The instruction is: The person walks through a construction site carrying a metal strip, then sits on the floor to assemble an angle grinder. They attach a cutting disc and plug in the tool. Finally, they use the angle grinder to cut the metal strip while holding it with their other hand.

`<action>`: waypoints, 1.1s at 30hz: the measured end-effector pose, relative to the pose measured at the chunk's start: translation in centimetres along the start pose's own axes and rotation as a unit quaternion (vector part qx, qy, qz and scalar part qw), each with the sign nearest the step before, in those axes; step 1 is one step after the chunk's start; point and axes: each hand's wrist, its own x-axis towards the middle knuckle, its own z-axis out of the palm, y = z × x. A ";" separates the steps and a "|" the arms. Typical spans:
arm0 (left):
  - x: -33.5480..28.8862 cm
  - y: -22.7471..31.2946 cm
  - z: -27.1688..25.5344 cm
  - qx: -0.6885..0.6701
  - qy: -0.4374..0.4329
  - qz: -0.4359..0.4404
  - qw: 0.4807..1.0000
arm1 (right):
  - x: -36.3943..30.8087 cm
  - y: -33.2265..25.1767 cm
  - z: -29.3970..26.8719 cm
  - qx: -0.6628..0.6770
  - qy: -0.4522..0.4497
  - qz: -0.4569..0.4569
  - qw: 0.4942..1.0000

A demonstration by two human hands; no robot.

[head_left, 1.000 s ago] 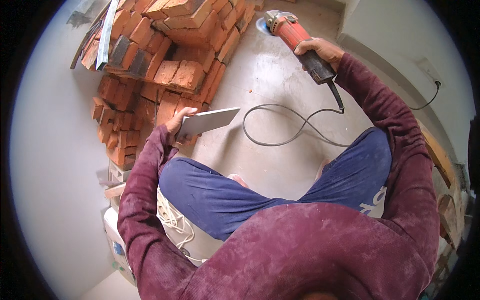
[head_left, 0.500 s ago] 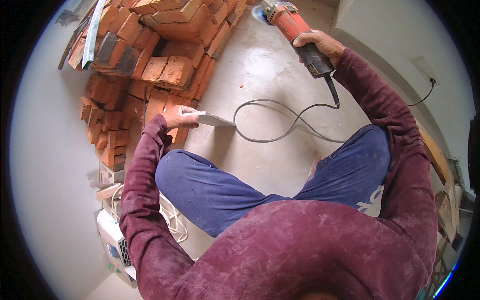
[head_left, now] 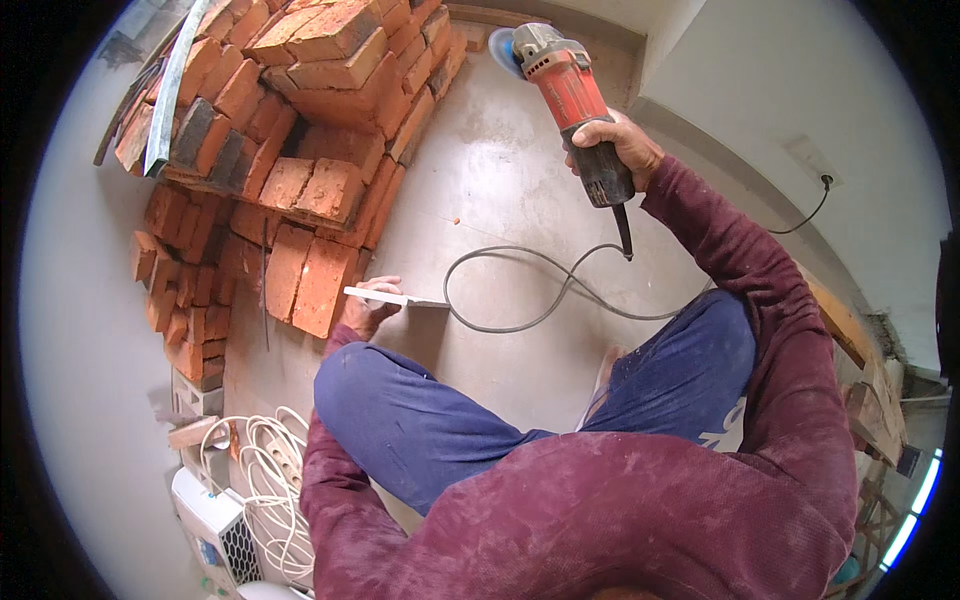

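My right hand (head_left: 621, 142) grips a red and black angle grinder (head_left: 572, 92) by its dark rear body. At its far left end the disc (head_left: 504, 53) looks blurred and bluish. The grinder is held well away from my left hand (head_left: 370, 306), which holds a thin pale tile piece (head_left: 392, 298) between thumb and fingers, edge-on to me. This piece sits above the floor beyond my left knee, close to the brick stack. From the grinder's rear a black cord (head_left: 520, 248) loops across the floor towards my right leg.
Stacked red bricks (head_left: 330, 190) rise on the left, with a metal strip (head_left: 172, 95) on top. Coiled white cable (head_left: 275, 490) and a white box with a honeycomb grille (head_left: 222, 520) lie at lower left. A wall socket (head_left: 815, 160) with a plugged-in cord is at right.
The view has shifted, so things sit lower in the picture. My left hand has turned the tile piece to a more level, edge-on position. The grinder stays in my right hand.
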 end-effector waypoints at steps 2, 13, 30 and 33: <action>-2.0 -2.9 2.6 -0.116 0.086 -0.119 0.982 | 0.1 -0.3 0.5 0.001 -0.002 -0.001 1.000; 6.5 6.7 -0.8 -0.364 0.036 -0.319 0.874 | -0.9 -2.2 1.1 -0.071 0.042 -0.019 0.996; 11.9 14.7 -4.0 -0.536 -0.050 -0.324 0.778 | -2.3 -3.4 1.6 -0.106 -0.016 -0.019 0.994; 12.1 14.6 -3.8 -0.531 -0.048 -0.327 0.780 | -2.2 -3.0 1.7 -0.124 -0.020 -0.018 0.992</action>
